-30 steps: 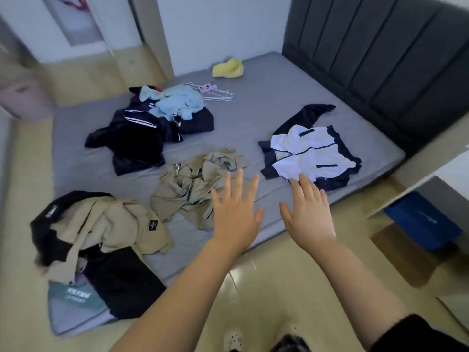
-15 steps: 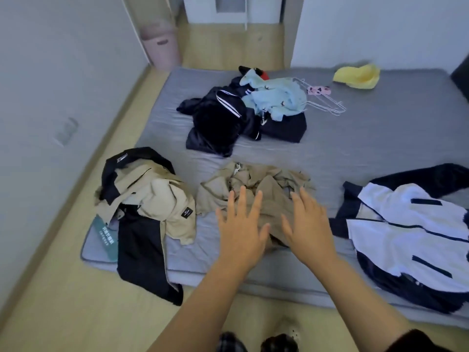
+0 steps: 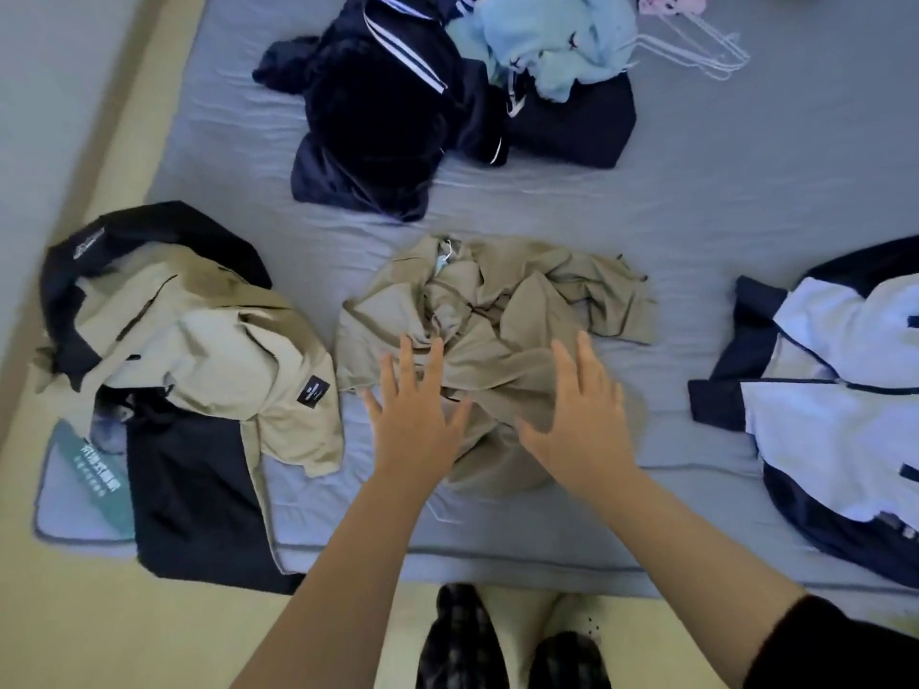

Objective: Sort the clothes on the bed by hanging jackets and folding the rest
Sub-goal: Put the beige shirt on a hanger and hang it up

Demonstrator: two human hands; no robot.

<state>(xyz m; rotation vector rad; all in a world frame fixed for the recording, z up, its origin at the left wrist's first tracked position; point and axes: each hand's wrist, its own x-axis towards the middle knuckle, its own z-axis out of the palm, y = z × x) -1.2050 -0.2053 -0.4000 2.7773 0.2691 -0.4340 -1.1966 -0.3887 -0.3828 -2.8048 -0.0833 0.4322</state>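
Observation:
A crumpled khaki garment (image 3: 502, 310) lies in the middle of the grey mattress (image 3: 696, 211). My left hand (image 3: 415, 415) reaches over its near left part with fingers spread and straight. My right hand (image 3: 582, 420) is spread over its near right part. Whether the palms touch the cloth I cannot tell. A beige and black jacket (image 3: 199, 350) lies at the left, hanging over the mattress edge. A white and navy jacket (image 3: 835, 400) lies at the right. A dark navy garment with white stripes (image 3: 388, 121) and a light blue garment (image 3: 552, 42) lie further back.
Wire hangers (image 3: 706, 42) lie at the back right beside the light blue garment. The mattress sits low on a pale yellow floor (image 3: 99, 629). A wall (image 3: 49, 116) runs along the left. My feet (image 3: 512, 643) stand at the near edge.
The view has swung left and down and closed in on the bed. Both hands have moved forward from the mattress edge to over the khaki garment.

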